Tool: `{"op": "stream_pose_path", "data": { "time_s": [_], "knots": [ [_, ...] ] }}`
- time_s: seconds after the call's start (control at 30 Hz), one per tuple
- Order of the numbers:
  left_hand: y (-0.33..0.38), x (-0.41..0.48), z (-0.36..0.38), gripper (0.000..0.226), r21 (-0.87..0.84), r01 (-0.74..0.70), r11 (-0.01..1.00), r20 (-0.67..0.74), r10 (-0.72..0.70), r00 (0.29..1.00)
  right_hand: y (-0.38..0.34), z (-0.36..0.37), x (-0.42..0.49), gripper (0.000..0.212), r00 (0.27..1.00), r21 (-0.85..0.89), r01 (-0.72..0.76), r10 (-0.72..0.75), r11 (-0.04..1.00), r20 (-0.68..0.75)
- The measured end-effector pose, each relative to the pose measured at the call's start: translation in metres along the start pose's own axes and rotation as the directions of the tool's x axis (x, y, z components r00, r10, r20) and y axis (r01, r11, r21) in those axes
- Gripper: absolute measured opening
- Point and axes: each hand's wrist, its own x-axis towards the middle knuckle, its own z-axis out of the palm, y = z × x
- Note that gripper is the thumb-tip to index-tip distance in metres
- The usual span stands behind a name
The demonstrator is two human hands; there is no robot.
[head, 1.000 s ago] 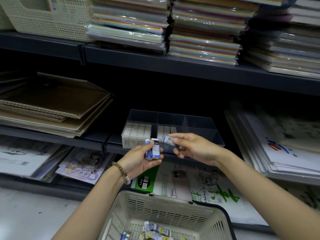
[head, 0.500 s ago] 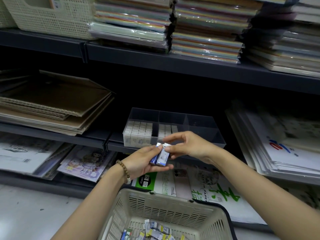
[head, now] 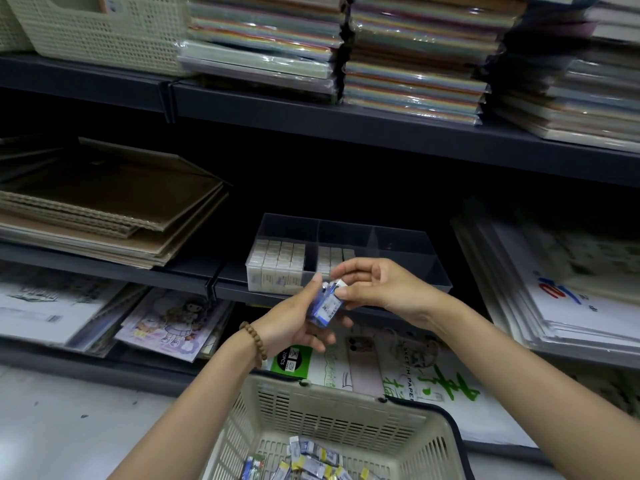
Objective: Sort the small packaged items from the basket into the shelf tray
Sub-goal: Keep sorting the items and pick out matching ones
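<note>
My left hand [head: 294, 323] holds a small stack of blue-and-white packaged items [head: 325, 304] in front of the shelf edge. My right hand [head: 377, 285] pinches the top of that stack from the right. Just behind the hands stands a clear divided shelf tray [head: 408, 251]; its left compartment is full of white packets [head: 278, 265] and the middle one holds a short row. A beige plastic basket [head: 332, 417] below my arms holds several loose small packets [head: 311, 462].
Stacked cardboard sheets [head: 104, 209] lie on the shelf left of the tray. Large paper packs [head: 554, 289] lie to its right. Wrapped coloured paper stacks [head: 346, 53] and a beige basket [head: 100, 29] fill the upper shelf. Printed packs [head: 381, 368] lie on the bottom shelf.
My right hand brought its single packet down onto the stack in my left hand; both hands now close together around the stack, slightly lower than before.
</note>
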Motion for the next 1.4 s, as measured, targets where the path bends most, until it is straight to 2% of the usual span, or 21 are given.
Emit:
{"op": "stream_pose_path", "data": {
  "time_s": [0.1,0.2,0.27,0.33,0.4,0.5,0.63,0.73,0.8,0.83,0.9,0.97,1.03,1.1,1.17,1.4],
  "knots": [
    [0.000,-0.001,-0.002,0.065,-0.073,-0.012,0.997,0.076,0.018,0.997,0.001,0.001,0.000,0.026,0.999,-0.014,0.029,-0.030,0.999,-0.043],
    [-0.002,-0.001,-0.004,0.043,-0.133,-0.040,0.990,0.064,0.049,0.997,0.001,0.000,0.000,0.032,0.997,-0.013,0.021,-0.022,1.000,-0.077],
    [-0.002,0.000,-0.005,0.037,-0.143,-0.083,0.986,0.032,0.089,0.996,0.001,-0.002,0.000,0.030,0.996,0.004,0.003,-0.003,1.000,-0.085],
    [-0.001,0.001,-0.007,0.046,-0.085,-0.135,0.987,-0.022,0.133,0.991,0.001,-0.003,0.000,0.024,0.997,0.007,-0.014,0.014,1.000,-0.076],
    [-0.001,0.003,-0.009,0.054,0.037,-0.175,0.984,-0.071,0.178,0.982,0.001,-0.003,0.001,0.026,0.997,0.033,-0.022,0.024,0.999,-0.073],
    [-0.001,0.006,-0.010,0.046,0.157,-0.212,0.965,-0.108,0.230,0.967,0.001,-0.004,0.002,0.036,0.995,0.046,-0.041,0.045,0.998,-0.084],
    [-0.002,0.013,-0.002,0.039,0.170,-0.289,0.942,-0.162,0.316,0.935,-0.001,-0.011,0.000,0.031,0.997,0.028,-0.037,0.038,0.999,-0.060],
    [0.001,0.017,0.007,0.050,0.151,-0.342,0.928,-0.190,0.366,0.911,-0.005,-0.021,0.001,0.024,0.998,0.031,0.008,-0.006,0.999,-0.064],
    [0.002,0.017,0.004,0.057,0.296,-0.389,0.872,-0.188,0.453,0.871,-0.010,-0.035,0.005,0.020,0.992,0.016,0.029,-0.027,0.999,-0.120],
    [0.002,0.015,-0.001,0.062,0.451,-0.384,0.805,-0.182,0.505,0.844,-0.012,-0.043,0.007,0.020,0.989,0.001,0.026,-0.026,1.000,-0.148],
    [-0.002,0.013,-0.012,0.073,0.748,-0.295,0.595,-0.148,0.583,0.799,-0.018,-0.057,0.013,0.022,0.986,-0.056,-0.004,-0.005,0.998,-0.169],
    [-0.007,0.013,-0.020,0.076,0.885,-0.192,0.424,-0.112,0.594,0.797,-0.020,-0.066,0.021,0.029,0.989,-0.165,-0.050,0.026,0.985,-0.147],
    [-0.012,0.016,-0.020,0.076,0.937,-0.135,0.323,-0.083,0.578,0.812,-0.018,-0.068,0.030,0.038,0.989,-0.277,-0.104,0.069,0.955,-0.133],
    [-0.016,0.019,-0.020,0.077,0.952,-0.120,0.283,-0.072,0.584,0.809,-0.015,-0.066,0.038,0.045,0.983,-0.400,-0.153,0.097,0.904,-0.157],
    [-0.016,0.021,-0.022,0.076,0.950,-0.123,0.287,-0.077,0.599,0.797,-0.013,-0.061,0.043,0.048,0.979,-0.492,-0.168,0.085,0.855,-0.186],
    [-0.017,0.022,-0.021,0.072,0.949,-0.127,0.289,-0.082,0.614,0.785,-0.009,-0.048,0.049,0.046,0.978,-0.624,-0.095,-0.046,0.776,-0.206]
  ]
}}
